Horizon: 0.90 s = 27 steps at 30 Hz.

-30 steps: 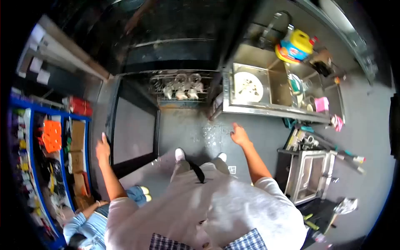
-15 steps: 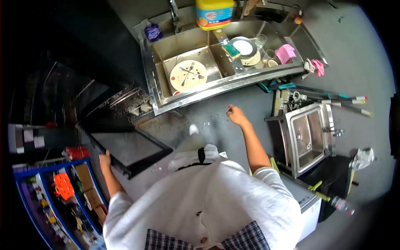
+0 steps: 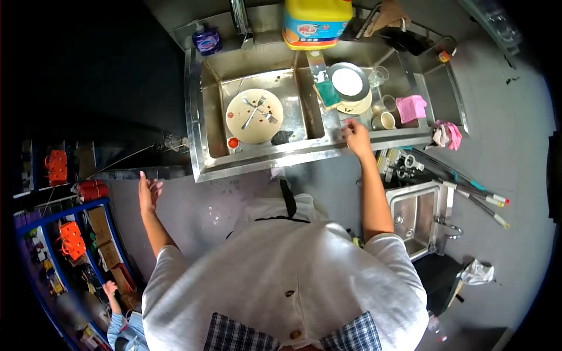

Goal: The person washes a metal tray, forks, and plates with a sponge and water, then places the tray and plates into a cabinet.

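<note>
My left hand [image 3: 150, 194] is open, fingers spread, just below the edge of the black-framed door [image 3: 140, 173] and holding nothing. My right hand [image 3: 356, 139] is over the front rim of the steel double sink [image 3: 269, 164], fingers loosely bent and apart, with nothing visible in them. In the left basin lies a cream plate [image 3: 240, 126] with crossed forks [image 3: 253, 112] and food bits. A green scouring sponge [image 3: 328, 95] rests on the divider. Beyond my right hand, the right basin holds a dark-rimmed bowl [image 3: 346, 81], a plate [image 3: 358, 106], glasses [image 3: 383, 105], a cup [image 3: 383, 121] and a pink cloth [image 3: 411, 108].
A yellow detergent jug [image 3: 319, 23], purple soap bottle [image 3: 206, 40] and faucet [image 3: 241, 23] line the sink's back. Pink gloves [image 3: 448, 136] hang at its right corner. A small steel sink [image 3: 413, 216] and poles [image 3: 474, 190] stand right. Another person's hand [image 3: 110, 288] shows near blue shelving [image 3: 123, 245].
The black door has swung away from me toward the cabinet, and my left hand has come off it. My right hand has moved up to the sink's front rim. I am nearer the sink.
</note>
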Motion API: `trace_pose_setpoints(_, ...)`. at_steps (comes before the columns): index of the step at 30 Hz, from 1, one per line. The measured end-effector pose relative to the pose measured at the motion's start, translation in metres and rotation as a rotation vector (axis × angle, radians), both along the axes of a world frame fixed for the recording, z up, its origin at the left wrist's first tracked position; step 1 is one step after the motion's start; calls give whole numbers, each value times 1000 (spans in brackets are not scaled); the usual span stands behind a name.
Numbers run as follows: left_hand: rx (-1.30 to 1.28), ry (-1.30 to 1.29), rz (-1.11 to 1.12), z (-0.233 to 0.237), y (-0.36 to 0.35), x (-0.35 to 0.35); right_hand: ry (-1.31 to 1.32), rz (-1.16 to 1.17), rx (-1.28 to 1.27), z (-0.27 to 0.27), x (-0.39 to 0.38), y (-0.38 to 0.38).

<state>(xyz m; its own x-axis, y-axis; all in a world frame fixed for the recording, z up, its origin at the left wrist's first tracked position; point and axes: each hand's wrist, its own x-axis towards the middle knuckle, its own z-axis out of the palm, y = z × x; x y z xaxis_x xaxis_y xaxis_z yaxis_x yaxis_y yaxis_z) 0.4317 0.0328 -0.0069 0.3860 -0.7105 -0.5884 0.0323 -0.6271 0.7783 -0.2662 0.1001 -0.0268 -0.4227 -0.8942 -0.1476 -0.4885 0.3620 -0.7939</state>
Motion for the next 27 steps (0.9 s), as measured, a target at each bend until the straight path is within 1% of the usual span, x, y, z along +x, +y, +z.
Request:
trace_pose_setpoints(1,-99,26,4,7,3,-25,-36,-20,-10,-6,-7,-14)
trace_pose_setpoints(2,-141,130,-58,13,5,-39,56,34,-78,-10,-12,-30)
trace_pose_setpoints(3,-174,128,-64,15,2,-52,-51,38,-65,15,-2,-44)
trace_pose_setpoints(5,-187,65,-116,23,-10,-76,-135,47,-71,19,2,-72)
trace_pose_setpoints(6,-195,26,-147,24,-21,-80,-99,120,-122,-16,-11,-89)
trace_pose_setpoints(7,-197,-11,-179,24,-28,-84,-241,97,-56,4,0,-100)
trace_pose_setpoints(9,-221,-24,-211,19,-37,-92,-173,175,-8,-2,1,-126)
trace_pose_setpoints(10,-204,-74,-211,18,-42,-97,-86,248,-16,-2,3,-138)
trace_pose_setpoints(11,-191,-128,-212,17,-47,-100,-104,284,9,-1,4,-147)
trace_pose_setpoints(13,-174,-132,-164,9,-52,-99,-140,302,1,-5,8,-164)
trace_pose_setpoints(15,-152,-187,-156,0,-54,-100,-251,311,109,-4,18,-175)
trace_pose_setpoints(16,-130,-239,-169,-5,-51,-100,-171,359,78,-32,24,-184)
trace_pose_setpoints(17,-105,-291,-183,-10,-45,-100,-96,493,64,-60,31,-190)
trace_pose_setpoints(18,-171,-421,-242,-24,-36,-97,-15,571,71,-62,48,-190)
trace_pose_setpoints(19,-263,-653,-226,-25,-25,-113,67,650,74,-60,67,-192)
trace_pose_setpoints(21,-303,-733,-224,23,-13,-183,111,727,221,-113,99,-205)
trace_pose_setpoints(22,-322,-728,-299,34,-11,-210,284,791,346,-131,116,-215)
trace_pose_setpoints(23,-343,-726,-382,42,-12,-235,264,696,295,-152,129,-218)
trace_pose_setpoints(24,-255,-576,-423,51,-18,-262,317,687,320,-176,140,-225)
trace_pose_setpoints(25,-226,-533,-517,40,-25,-277,366,672,344,-192,152,-235)
trace_pose_setpoints(26,-255,-469,-584,2,-33,-280,374,690,410,-196,165,-244)
trace_pose_setpoints(27,-99,-524,-686,-8,-52,-295,380,702,487,-201,176,-245)
